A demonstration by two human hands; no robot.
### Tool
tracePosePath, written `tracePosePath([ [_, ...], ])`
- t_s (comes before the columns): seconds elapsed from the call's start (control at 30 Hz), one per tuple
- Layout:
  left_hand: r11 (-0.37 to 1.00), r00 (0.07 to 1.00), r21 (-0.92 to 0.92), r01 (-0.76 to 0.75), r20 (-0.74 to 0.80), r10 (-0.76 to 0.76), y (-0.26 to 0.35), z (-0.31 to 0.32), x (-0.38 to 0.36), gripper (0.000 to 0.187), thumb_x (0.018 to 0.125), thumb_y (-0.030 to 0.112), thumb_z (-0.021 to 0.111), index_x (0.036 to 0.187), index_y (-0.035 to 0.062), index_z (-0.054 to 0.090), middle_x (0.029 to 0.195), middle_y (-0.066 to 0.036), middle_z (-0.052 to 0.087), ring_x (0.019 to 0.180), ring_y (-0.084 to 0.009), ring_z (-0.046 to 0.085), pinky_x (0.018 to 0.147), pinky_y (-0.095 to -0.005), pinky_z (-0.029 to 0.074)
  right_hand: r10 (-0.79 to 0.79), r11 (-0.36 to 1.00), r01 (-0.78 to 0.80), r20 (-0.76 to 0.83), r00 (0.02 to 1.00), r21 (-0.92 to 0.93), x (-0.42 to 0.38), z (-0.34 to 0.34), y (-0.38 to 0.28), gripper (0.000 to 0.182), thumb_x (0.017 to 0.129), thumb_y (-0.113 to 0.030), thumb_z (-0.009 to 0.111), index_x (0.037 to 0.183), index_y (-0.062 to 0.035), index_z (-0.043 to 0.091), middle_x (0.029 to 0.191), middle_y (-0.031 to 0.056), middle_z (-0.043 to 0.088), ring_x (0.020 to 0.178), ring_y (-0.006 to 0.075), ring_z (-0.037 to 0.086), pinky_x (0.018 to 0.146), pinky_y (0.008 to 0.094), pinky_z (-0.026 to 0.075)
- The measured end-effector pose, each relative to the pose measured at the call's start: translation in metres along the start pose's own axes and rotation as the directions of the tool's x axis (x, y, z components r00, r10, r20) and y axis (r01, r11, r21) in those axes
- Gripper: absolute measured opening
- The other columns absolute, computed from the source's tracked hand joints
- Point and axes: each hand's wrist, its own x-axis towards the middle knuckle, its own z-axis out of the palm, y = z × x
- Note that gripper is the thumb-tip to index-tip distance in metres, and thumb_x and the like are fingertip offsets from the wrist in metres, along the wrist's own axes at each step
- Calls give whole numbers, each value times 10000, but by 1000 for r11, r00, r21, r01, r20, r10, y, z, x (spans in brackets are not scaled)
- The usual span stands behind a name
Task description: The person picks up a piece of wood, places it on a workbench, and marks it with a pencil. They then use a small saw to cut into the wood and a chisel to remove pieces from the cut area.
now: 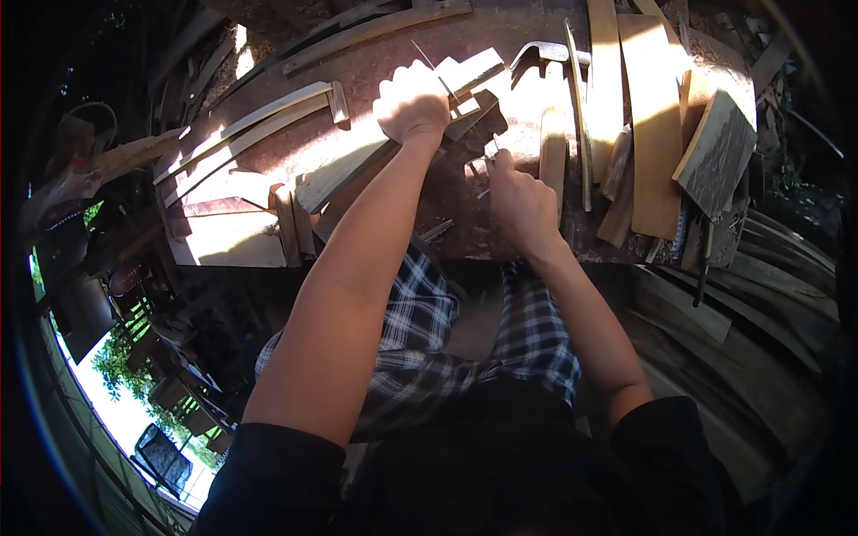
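Note:
My left hand (413, 103) is closed over a long wooden board (344, 171) that lies slantwise on the workbench (456, 201). By its knuckles a thin dark rod (427, 58) sticks up. Beyond the fingers, the end of a pale wood piece (483, 70) lies in bright sun. My right hand (525, 201) is in a fist beside a dark wooden block (478, 121); a thin metal tip shows above its thumb, but I cannot tell what the fist holds. Close to this hand lies a claw hammer (552, 134), its head pointing away from me.
Several planks (651, 125) and strips lie on the bench's right side, with a weathered board (719, 152) at the edge. Narrow strips (246, 134) and a short block (228, 237) occupy the left. Stacked timber (715, 357) stands at lower right. My plaid-covered legs (420, 308) are below the bench edge.

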Motion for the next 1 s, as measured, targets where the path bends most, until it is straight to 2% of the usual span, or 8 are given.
tracePosePath([
  [0.03, 999, 999, 32, -23, 45, 21, 2, -13, -2, 170, 899, 260, 493, 992, 167, 601, 977, -49, 632, 937, -251, 633, 697, -434, 536, 3, 1000, -3, -10, 1000, -6, 15, 4, -2, 138, 924, -169, 475, 905, -33, 468, 611, 177, 642, 566, 363, 662, 500, 472, 517],
  [0.13, 1000, 1000, 11, -4, -2, 4, 1, -8, -1, 177, 870, 324, 547, 912, 177, 637, 939, -20, 626, 910, -255, 607, 720, -434, 508, -60, 997, 67, -131, 990, 45, 37, 12, -6, 153, 931, -184, 478, 903, -35, 468, 598, 168, 637, 558, 358, 660, 480, 468, 510],
  [0.37, 1000, 998, 29, -8, -64, 10, -2, 6, -1, 159, 861, 303, 548, 883, 176, 641, 909, -21, 633, 893, -240, 617, 684, -422, 515, -6, 1000, 6, 29, 1000, -8, -16, -3, 12, 159, 932, -183, 479, 913, -26, 460, 613, 173, 641, 566, 352, 663, 496, 458, 515],
  [0.6, 999, 999, 36, -1, -53, 3, 1, 1, 1, 168, 870, 311, 541, 880, 177, 642, 894, -19, 634, 880, -249, 621, 662, -428, 517, -70, 996, 75, -108, 992, 43, 40, 9, -5, 130, 922, -155, 482, 910, -27, 461, 604, 166, 638, 562, 345, 664, 489, 450, 516],
  [0.63, 999, 996, 32, -23, -86, 26, 1, 2, -1, 179, 875, 317, 534, 876, 175, 642, 899, -19, 636, 879, -253, 622, 669, -432, 521, -60, 997, 65, -109, 992, 41, 34, 7, -2, 130, 922, -155, 482, 910, -27, 461, 604, 166, 638, 562, 345, 664, 489, 450, 516],
  [0.7, 999, 997, 11, -32, -67, 33, 3, 1, 0, 175, 876, 311, 529, 884, 175, 640, 907, -20, 634, 887, -253, 620, 673, -431, 519, -25, 997, 24, 16, 1000, 74, 15, 3, 3, 237, 992, -277, 426, 969, -41, 439, 649, 226, 637, 636, 407, 657, 552, 506, 513],
  [0.8, 1000, 1000, 28, -4, -11, 4, -3, 1, 1, 165, 877, 294, 523, 914, 177, 632, 935, -25, 629, 914, -253, 611, 687, -427, 515, 36, 998, -39, 73, 997, 44, -14, 0, 14, 245, 994, -287, 420, 973, -44, 442, 637, 218, 635, 619, 396, 658, 535, 495, 514],
  [1.0, 999, 999, 21, -31, -19, 32, -1, -2, 0, 168, 877, 291, 517, 911, 174, 633, 920, -33, 626, 911, -246, 609, 685, -431, 511, -29, 997, 30, -6, 1000, 69, 46, 6, -6, 235, 987, -279, 451, 981, -44, 445, 639, 204, 640, 624, 390, 661, 544, 486, 518],
])
